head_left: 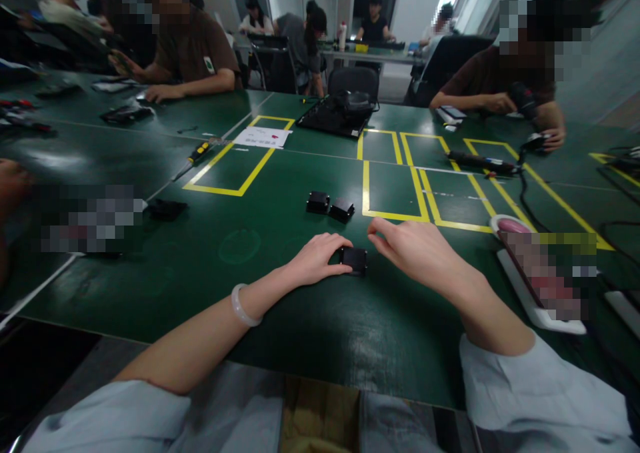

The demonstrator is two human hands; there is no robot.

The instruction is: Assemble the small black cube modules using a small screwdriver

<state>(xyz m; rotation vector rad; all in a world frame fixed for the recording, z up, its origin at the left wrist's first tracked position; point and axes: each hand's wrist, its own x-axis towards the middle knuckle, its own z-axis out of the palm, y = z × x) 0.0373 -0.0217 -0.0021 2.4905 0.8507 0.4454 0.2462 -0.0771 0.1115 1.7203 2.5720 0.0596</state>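
Observation:
My left hand (323, 258), with a pale bangle on its wrist, grips a small black box-shaped part (355, 260) on the green table, thumb at its near side and fingers at its far side. Just right of that part, my right hand (417, 249) hovers with thumb and forefinger pinched together; whatever they may hold is too small to make out. Beyond the hands sit two similar black parts, one on the left (318, 201) and one on the right (343, 209), close beside each other.
Yellow tape rectangles mark the table (300, 293). A yellow-black screwdriver (193, 158) and a paper sheet (263, 137) lie left of centre. A black panel (335, 116) lies farther back. A white-edged tray (520, 293) is at right. Co-workers sit across the table.

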